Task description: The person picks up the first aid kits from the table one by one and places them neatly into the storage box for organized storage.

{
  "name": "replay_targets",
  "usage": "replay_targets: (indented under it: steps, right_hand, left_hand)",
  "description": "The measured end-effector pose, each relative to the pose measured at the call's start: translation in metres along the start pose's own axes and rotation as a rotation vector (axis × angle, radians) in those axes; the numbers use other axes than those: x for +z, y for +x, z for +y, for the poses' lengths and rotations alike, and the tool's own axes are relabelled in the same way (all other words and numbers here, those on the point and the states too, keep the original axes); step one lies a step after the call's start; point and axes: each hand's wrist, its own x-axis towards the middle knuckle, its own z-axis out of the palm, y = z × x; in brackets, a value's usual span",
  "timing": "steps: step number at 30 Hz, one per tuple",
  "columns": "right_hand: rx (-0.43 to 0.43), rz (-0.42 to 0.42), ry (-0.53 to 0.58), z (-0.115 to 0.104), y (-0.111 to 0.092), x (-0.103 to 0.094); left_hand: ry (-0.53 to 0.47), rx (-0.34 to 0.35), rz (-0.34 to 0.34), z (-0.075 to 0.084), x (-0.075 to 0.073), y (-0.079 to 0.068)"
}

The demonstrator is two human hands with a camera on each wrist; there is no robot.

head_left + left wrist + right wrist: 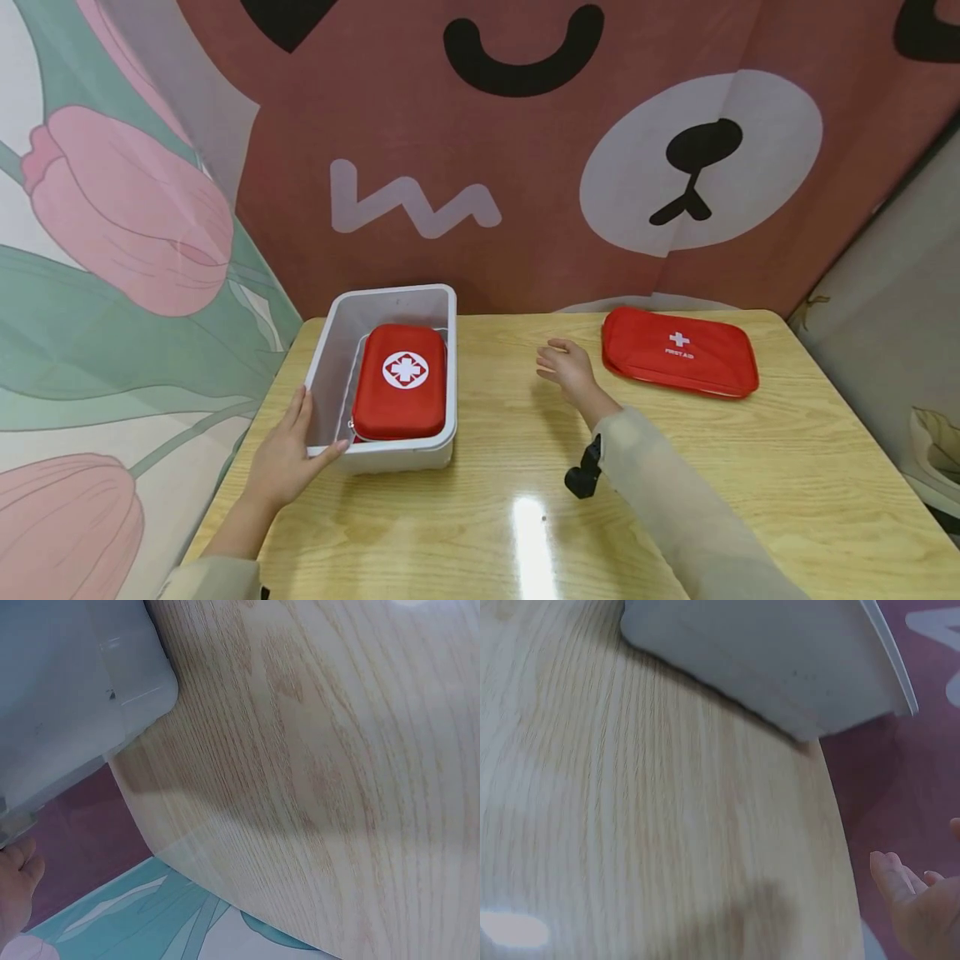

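Note:
A light grey plastic bin (431,457) stands on the left part of the table. Inside it lies a red hard-shell first aid case (401,400) with a white cross emblem, partly covering more red material beneath. My left hand (281,458) holds the bin's near left corner, thumb over the front rim and fingers along the left side. To the right of the bin, my right hand (572,372) hovers over the table with relaxed fingers and nothing in it. Just beyond it on the right lies a flat red first aid pouch (678,352) with white lettering.
The wood-grain table (495,533) reaches back to a brown cloth backdrop (525,267) with a bear print. A tulip-patterned cloth (135,217) hangs along the left side. At the right, a pale cloth (885,317) hangs beyond the table edge.

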Motion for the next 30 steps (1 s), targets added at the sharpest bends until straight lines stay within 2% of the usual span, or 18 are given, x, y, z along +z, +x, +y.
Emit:
replay_targets:
  steps: [3, 4, 8, 10, 11, 18, 25, 30]
  right_hand:
    - [-0.002, 0.008, 0.002, 0.005, -0.001, -0.012]
    - [-0.027, -0.012, 0.04, 0.015, 0.007, -0.023]
    - [-0.015, 0.011, 0.034, 0.022, 0.005, -0.039]
    - [0.004, 0.031, 0.033, 0.024, 0.004, -0.046]
    - [0.04, 0.064, 0.008, 0.016, -0.004, -0.044]
    - [0.1, 0.117, 0.139, 0.019, -0.008, -0.061]
    - [0.151, 0.145, 0.16, 0.022, -0.013, -0.087]
    - [0.194, 0.205, 0.192, 0.022, -0.02, -0.106]
  left_hand:
    - [0.021, 0.002, 0.003, 0.001, -0.001, -0.001]
    - [0.025, 0.003, 0.001, 0.002, -0.002, -0.001]
    - [0.025, 0.005, 0.001, 0.002, -0.002, -0.001]
    - [0.019, 0.008, 0.005, 0.002, -0.001, -0.002]
    - [0.018, 0.01, 0.009, 0.001, -0.001, -0.002]
    - [0.007, 0.01, 0.014, 0.0, 0.001, -0.001]
    - [-0.015, 0.014, 0.018, -0.001, 0.002, -0.002]
    - [-0.018, 0.012, 0.017, -0.001, 0.002, -0.001]
